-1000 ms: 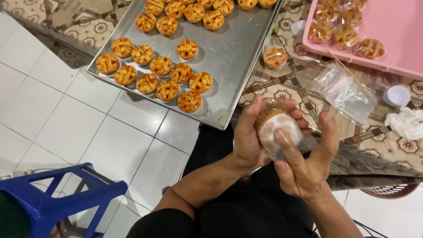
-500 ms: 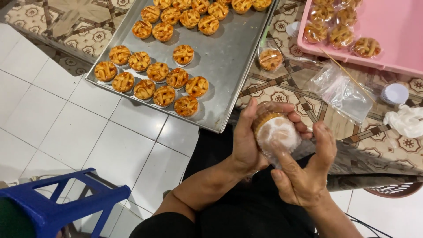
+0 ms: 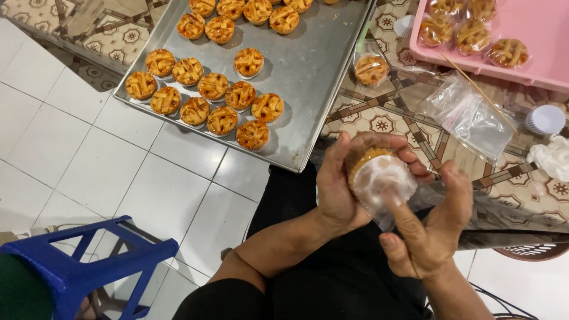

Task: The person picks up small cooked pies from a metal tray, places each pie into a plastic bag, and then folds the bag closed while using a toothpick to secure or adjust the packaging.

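My left hand [image 3: 344, 189] cups a small lattice-topped tart in a white paper cup [image 3: 379, 175], tilted so its underside faces me, inside a clear plastic bag. My right hand [image 3: 430, 234] presses a finger against the bagged tart's underside and pinches the plastic. Both hands hover over my lap, just below the table's edge. Beside them a metal baking tray [image 3: 308, 65] holds several golden lattice tarts [image 3: 222, 106].
A pink tray [image 3: 533, 35] at the top right carries several bagged tarts. One bagged tart [image 3: 370, 69] lies on the patterned table next to loose clear bags [image 3: 468, 115], a wooden skewer, white paper cups [image 3: 545, 118] and a white cloth. A blue plastic stool [image 3: 83, 269] stands on the tiled floor.
The view has drifted slightly. My right hand's finger has moved onto the tart's underside; the left hand keeps its hold.
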